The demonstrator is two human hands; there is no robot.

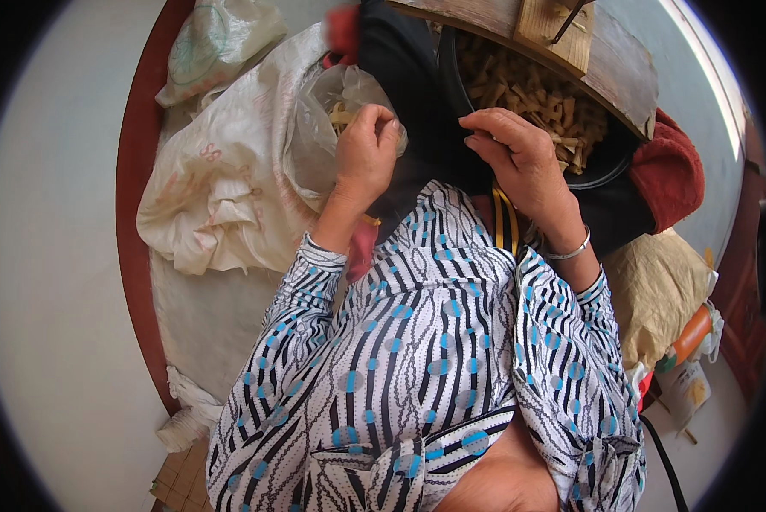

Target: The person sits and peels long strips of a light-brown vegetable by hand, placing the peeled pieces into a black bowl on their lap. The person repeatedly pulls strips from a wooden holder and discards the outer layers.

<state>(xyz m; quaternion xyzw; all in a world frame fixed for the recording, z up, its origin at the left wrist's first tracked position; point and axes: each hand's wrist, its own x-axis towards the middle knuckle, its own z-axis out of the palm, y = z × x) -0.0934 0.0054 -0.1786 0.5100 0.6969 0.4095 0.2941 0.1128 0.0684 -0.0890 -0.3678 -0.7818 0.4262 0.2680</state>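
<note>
My left hand (365,153) is curled, thumb against the fingers, in front of a clear plastic bag (316,150). Pale cut pieces of wood or bamboo (339,118) show right beside its knuckles; whether they lie in the bag or are held is unclear. My right hand (520,153), with a bracelet at the wrist, hovers by the near left rim of a black basin (604,178). Its thumb and forefinger are close together, and anything between them is too small to make out. Many short wood or bamboo pieces (543,105) fill the basin.
Across the basin's far side lies a wooden board (620,77) with a block (552,38) and a metal spike (568,22). White woven sacks (223,185) lie at left. A red cloth (671,169) and a tan sack (658,294) are at right.
</note>
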